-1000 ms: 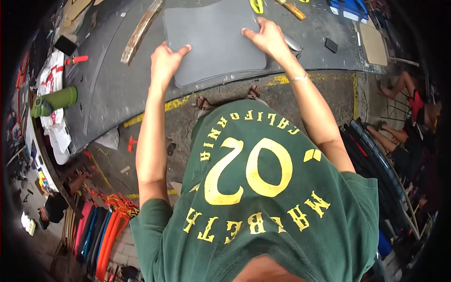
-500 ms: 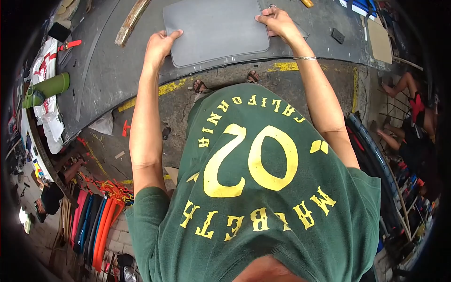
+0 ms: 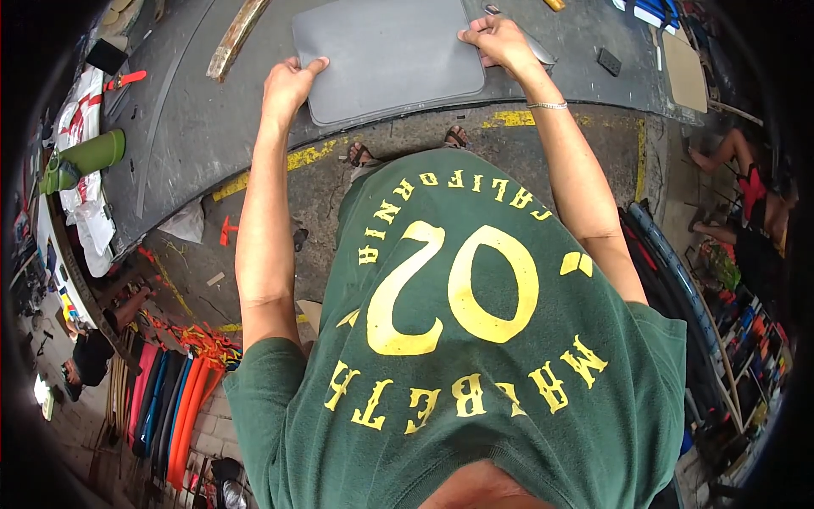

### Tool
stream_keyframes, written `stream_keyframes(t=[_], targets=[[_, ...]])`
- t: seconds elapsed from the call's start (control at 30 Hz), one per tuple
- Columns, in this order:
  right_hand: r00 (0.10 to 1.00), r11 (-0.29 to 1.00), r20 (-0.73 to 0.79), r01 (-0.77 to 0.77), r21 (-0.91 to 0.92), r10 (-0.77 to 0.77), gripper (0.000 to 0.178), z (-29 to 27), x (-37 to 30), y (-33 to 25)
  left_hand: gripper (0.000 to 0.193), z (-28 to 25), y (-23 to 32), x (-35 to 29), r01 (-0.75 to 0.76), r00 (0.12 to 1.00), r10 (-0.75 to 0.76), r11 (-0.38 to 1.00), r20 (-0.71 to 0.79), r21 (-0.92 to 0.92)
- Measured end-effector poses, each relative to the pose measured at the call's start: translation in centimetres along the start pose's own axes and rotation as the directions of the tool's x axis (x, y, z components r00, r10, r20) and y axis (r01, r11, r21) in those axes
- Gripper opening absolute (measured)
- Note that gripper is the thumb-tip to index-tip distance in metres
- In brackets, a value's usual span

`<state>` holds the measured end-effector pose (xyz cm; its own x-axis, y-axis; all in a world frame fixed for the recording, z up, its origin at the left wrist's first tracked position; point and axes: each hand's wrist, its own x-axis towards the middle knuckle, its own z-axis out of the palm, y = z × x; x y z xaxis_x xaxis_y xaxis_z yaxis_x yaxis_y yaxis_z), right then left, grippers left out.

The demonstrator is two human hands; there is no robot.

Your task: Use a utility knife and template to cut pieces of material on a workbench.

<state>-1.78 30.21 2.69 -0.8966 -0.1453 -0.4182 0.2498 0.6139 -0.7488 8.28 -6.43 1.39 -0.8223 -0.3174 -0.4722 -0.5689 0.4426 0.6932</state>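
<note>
At the near edge of the dark worktable, head view: a dull gray rectangular sheet with rounded corners lay between the two hands, over the tabletop, its near edge close to the table's own; could not tell whether it rested flat or was lifted slightly. Left hand gripped its left edge, thumb laid over the top face, the other fingers curled and partly hidden. Right hand pinched the right edge, thumb on the upper face, fingers bent in at the side; a silvery bracelet circled that wrist. Just beyond the right hand, a metallic object showed in part, kind unclear. Farther right on the table lay a small black block, then a tan panel near the corner. To the left, well apart from the sheet, a worn wooden bar lay aslant. Beyond it, toward the far left, were a red strap and a green roll resting over white wrapping. Wearer had on a dark green shirt with yellow print.
</note>
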Motion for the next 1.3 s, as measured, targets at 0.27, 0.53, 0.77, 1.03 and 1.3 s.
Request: stream_keyframes(t=[0.27,0.53,0.77,1.03,1.3], targets=[[0.998,0.983,-0.055,0.028,-0.182,-0.039,0.048,-1.0,-1.8,-2.0,0.045,-1.2,4.7,-4.2,0.008,0.992,0.023,0.967,-0.122,0.254],[0.999,0.994,-0.017,-0.030,0.109,0.032,0.031,-0.8,-1.8,-0.6,0.031,-0.9,3.1,-4.9,0.044,0.976,-0.036,0.999,-0.216,0.032],[0.997,0.995,-0.005,-0.079,0.061,0.079,0.031,-1.0,-1.7,-0.5,0.031,0.7,2.7,-5.5,0.012,0.924,0.048,0.988,-0.380,0.155],[0.987,0.975,-0.157,-0.011,-0.224,-0.025,0.032,0.5,-2.6,-0.6,0.032,0.3,2.5,-5.2,0.013,0.938,0.043,0.987,-0.344,0.157],[0.966,0.929,-0.202,0.080,-0.360,-0.162,0.037,0.0,-2.6,0.1,0.034,0.2,1.5,-3.9,-0.088,0.933,0.151,0.976,-0.327,0.201]])
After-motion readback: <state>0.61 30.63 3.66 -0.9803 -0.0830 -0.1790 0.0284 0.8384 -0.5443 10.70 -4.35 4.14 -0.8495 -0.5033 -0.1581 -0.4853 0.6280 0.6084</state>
